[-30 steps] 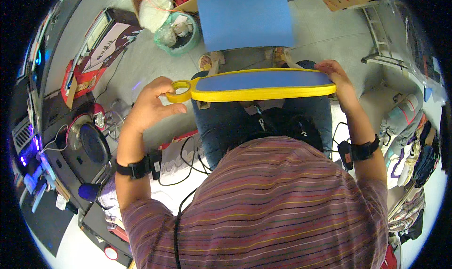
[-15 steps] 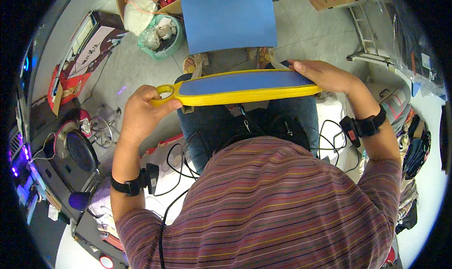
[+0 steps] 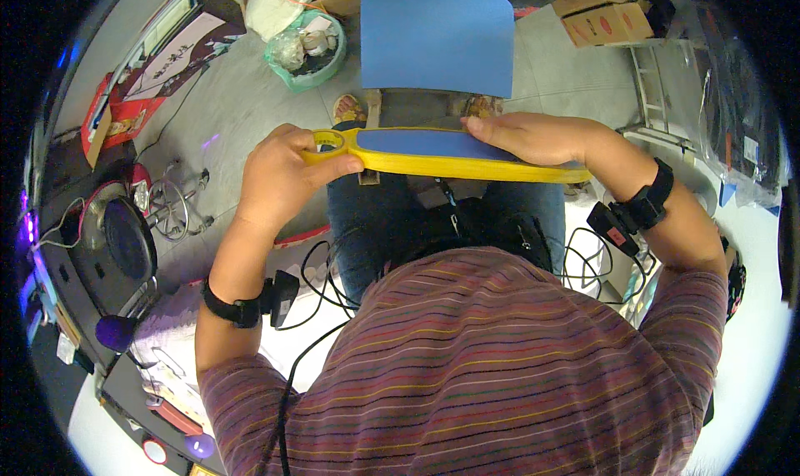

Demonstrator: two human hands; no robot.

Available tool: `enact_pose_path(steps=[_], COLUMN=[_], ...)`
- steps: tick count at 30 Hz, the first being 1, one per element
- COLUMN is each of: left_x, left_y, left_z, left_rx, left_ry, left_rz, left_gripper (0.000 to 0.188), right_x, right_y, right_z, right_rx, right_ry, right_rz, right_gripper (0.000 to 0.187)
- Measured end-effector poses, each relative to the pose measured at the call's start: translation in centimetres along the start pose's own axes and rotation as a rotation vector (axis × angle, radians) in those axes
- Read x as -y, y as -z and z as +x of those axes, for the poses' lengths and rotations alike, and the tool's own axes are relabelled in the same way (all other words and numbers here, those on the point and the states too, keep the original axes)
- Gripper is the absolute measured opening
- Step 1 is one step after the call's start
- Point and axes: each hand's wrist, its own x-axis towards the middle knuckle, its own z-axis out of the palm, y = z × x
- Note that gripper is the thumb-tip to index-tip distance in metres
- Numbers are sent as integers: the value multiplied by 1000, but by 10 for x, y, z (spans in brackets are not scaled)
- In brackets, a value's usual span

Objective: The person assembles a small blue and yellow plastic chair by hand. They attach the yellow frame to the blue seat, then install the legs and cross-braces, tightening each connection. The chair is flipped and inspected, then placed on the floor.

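Observation:
A long flat board with a yellow rim and a blue face [image 3: 408,143] is held level above my lap. At its left end is a yellow ring-shaped handle [image 3: 325,156]. My left hand [image 3: 287,172] is closed around this ring, the thumb along the near edge. On the right part of the blue face, my right hand [image 3: 529,138] lies flat with the fingers stretched out and hides that part of the face. The rounded right end of the board shows just below the right wrist. The board's underside is hidden.
Beyond the board stands a blue chair or stool [image 3: 437,38]. A green-lined bin [image 3: 307,80] and cardboard boxes [image 3: 612,34] are on the floor. A dark pan [image 3: 129,238] stands at the left, and a small ladder [image 3: 648,84] at the right. Black cables [image 3: 329,280] hang near both forearms.
My right hand has slid left from the board's right end onto its blue face. My left hand keeps its grip on the ring. The whole view has shifted slightly.

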Motion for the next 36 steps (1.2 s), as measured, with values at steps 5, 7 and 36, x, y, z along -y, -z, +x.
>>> enact_pose_path(steps=[5, 7, 36], left_x=[-1, 0, 0], left_y=[2, 2, -5], left_z=[0, 0, -2], left_rx=[26, 18, -55], left_ry=[33, 16, 9], left_rz=[-2, -47, -22], left_gripper=[59, 59, 57], right_x=[35, 51, 87], right_y=[-6, -3, -3], right_z=[31, 42, 86], right_rx=[-19, 17, -18], right_ry=[159, 189, 387], right_rz=[14, 23, -246], right_gripper=[80, 80, 68])
